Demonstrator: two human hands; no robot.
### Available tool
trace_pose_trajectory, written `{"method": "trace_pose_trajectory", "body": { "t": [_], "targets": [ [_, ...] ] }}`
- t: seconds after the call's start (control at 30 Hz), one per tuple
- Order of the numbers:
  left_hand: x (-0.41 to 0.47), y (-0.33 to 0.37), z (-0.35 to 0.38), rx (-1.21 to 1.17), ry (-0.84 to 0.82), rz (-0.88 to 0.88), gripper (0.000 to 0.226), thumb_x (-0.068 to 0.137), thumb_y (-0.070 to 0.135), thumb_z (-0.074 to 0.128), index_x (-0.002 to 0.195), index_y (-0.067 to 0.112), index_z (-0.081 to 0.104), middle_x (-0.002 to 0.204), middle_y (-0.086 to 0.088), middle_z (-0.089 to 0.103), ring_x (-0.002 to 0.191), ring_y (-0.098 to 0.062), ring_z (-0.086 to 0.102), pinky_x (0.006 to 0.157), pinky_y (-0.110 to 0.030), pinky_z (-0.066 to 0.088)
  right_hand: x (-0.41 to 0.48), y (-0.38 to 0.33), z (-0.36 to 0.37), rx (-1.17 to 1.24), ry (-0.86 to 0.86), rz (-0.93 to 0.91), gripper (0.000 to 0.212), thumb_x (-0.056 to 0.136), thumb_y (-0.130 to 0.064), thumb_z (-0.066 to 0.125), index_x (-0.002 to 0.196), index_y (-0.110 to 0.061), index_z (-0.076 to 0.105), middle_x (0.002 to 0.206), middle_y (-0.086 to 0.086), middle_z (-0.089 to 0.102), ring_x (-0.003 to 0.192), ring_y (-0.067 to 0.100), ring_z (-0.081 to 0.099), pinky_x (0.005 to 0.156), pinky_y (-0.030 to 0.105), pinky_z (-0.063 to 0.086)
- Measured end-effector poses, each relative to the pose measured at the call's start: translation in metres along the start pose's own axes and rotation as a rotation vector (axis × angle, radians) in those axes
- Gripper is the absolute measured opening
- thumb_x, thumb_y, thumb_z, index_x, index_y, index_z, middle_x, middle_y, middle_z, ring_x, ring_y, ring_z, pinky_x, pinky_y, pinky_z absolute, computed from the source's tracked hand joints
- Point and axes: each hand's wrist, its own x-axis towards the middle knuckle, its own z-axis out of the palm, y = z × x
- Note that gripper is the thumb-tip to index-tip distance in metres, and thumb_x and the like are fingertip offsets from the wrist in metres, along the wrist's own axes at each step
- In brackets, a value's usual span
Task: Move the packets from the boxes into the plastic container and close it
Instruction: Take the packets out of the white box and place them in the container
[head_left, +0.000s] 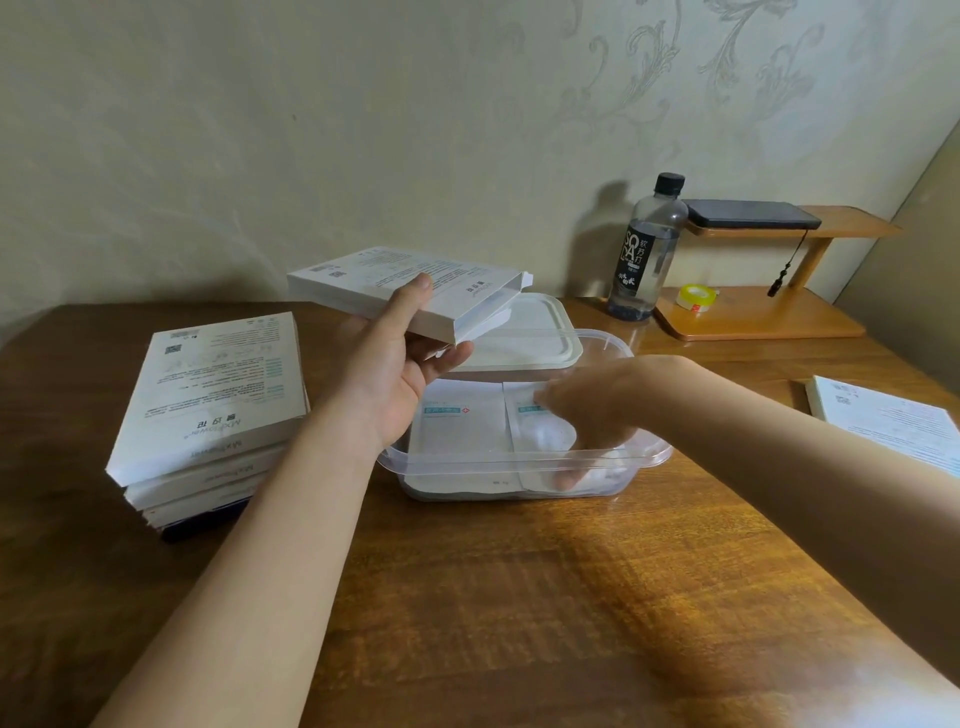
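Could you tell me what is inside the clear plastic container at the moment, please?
Two white packets lie side by side in the container. The right hand reaches in and covers most of the right one; anything beneath them is hidden.

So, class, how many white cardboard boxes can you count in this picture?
At least 5: one white cardboard box held in the left hand, three visibly stacked left, one at the right edge. More may hide beneath the stack.

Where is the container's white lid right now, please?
The white lid lies on the table just behind the clear container, below the box held in the left hand.
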Motion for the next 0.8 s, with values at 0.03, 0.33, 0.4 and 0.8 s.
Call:
{"method": "trace_pose_trajectory", "body": {
  "t": [0.03,0.33,0.4,0.8],
  "targets": [
    [0.0,0.0,0.0,-0.001,0.0,0.0,0.012,0.096,0.017,0.068,0.1,0.024,0.06,0.076,0.004,0.078,0.08,-0.016,0.074,0.069,-0.035,0.064,0.0,0.001,-0.001,0.006,0.0,0.0,0.079,0.08,-0.065,0.069,0.14,-0.017,0.051,0.113,0.001,0.066,0.098,0.018,0.062,0.079,0.025,0.051],
    [0.003,-0.001,-0.003,0.005,-0.001,-0.014,0.013,0.096,0.019,0.069,0.106,0.021,0.062,0.082,0.001,0.078,0.081,-0.017,0.075,0.065,-0.033,0.063,0.008,-0.011,-0.007,0.047,0.05,-0.054,0.084,0.078,-0.069,0.067,0.141,-0.016,0.05,0.125,0.003,0.065,0.112,0.023,0.062,0.097,0.035,0.053],
    [0.004,-0.001,-0.004,0.006,0.0,-0.016,0.016,0.095,0.02,0.07,0.109,0.021,0.062,0.091,-0.003,0.077,0.084,-0.017,0.075,0.065,-0.033,0.062,0.008,-0.012,-0.004,0.054,0.037,-0.054,0.085,0.077,-0.071,0.067,0.141,-0.017,0.052,0.12,0.001,0.066,0.107,0.021,0.063,0.092,0.031,0.054],
    [0.004,-0.002,-0.003,-0.004,0.019,-0.018,0.015,0.094,0.019,0.07,0.107,0.021,0.062,0.097,-0.006,0.074,0.087,-0.02,0.073,0.06,-0.031,0.06,0.005,-0.014,-0.006,0.026,0.011,-0.033,0.093,0.075,-0.075,0.063,0.146,-0.017,0.046,0.123,0.001,0.064,0.107,0.022,0.061,0.093,0.032,0.053]
  ]
}}
